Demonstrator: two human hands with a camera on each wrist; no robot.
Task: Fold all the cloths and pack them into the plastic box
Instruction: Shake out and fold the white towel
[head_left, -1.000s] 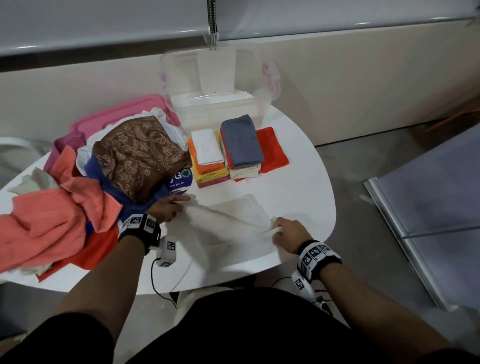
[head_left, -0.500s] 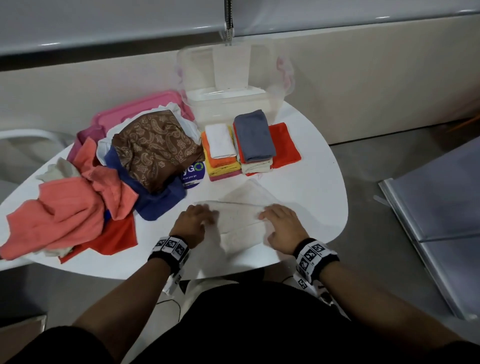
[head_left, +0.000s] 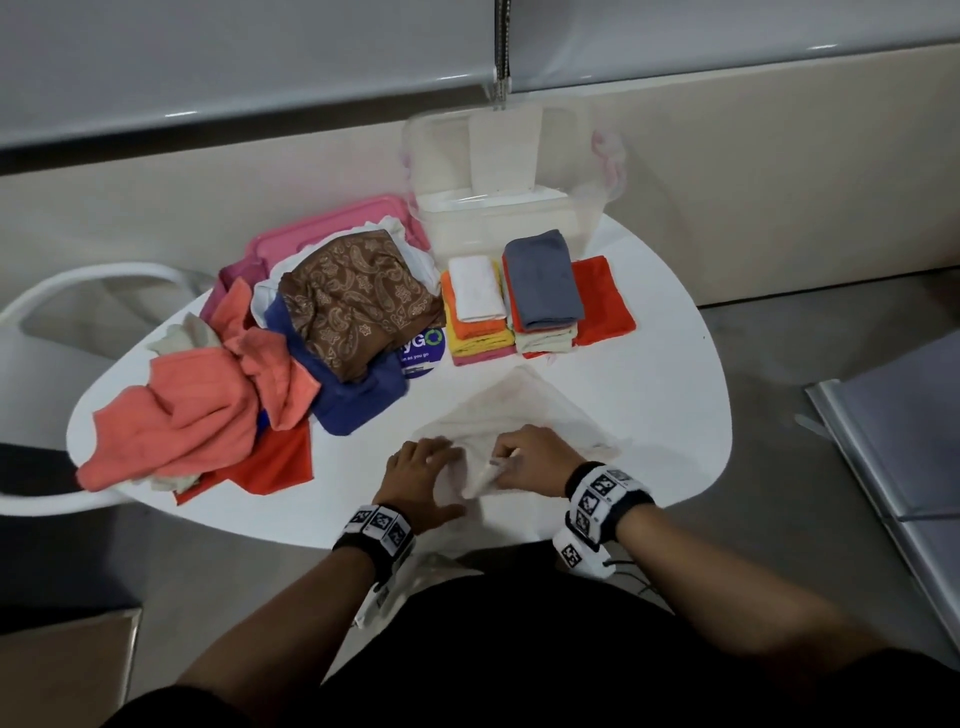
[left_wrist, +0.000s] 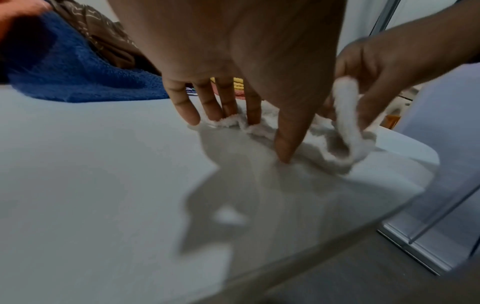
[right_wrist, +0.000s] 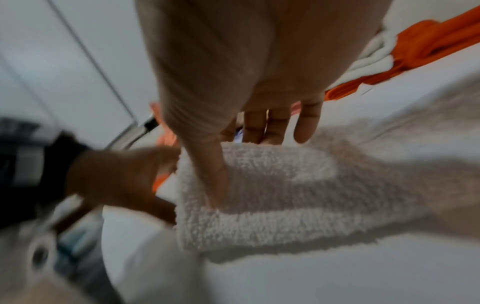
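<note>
A white cloth (head_left: 530, 410) lies part folded on the white table (head_left: 665, 395) near its front edge. My left hand (head_left: 423, 457) presses on the cloth's left part with straight fingers (left_wrist: 283, 148). Close beside it, my right hand (head_left: 511, 460) pinches a raised fold of the white cloth (right_wrist: 285, 195), thumb on top. The clear plastic box (head_left: 498, 208) stands open at the table's back. Before it sit two folded stacks, one topped by a white cloth (head_left: 475, 293), one by a grey cloth (head_left: 543, 280).
An unfolded heap fills the table's left: a brown paisley cloth (head_left: 358, 301), a blue towel (head_left: 358, 405), coral cloths (head_left: 197, 415) and a red one (head_left: 275, 462). A pink lid (head_left: 332, 223) lies behind. A white chair (head_left: 104, 280) stands left; a grey panel (head_left: 893, 441) lies right.
My hands drew in from the cloth's far corners to the near edge and closer together. The cloth is now folded smaller, and my right hand has picked up a fold.
</note>
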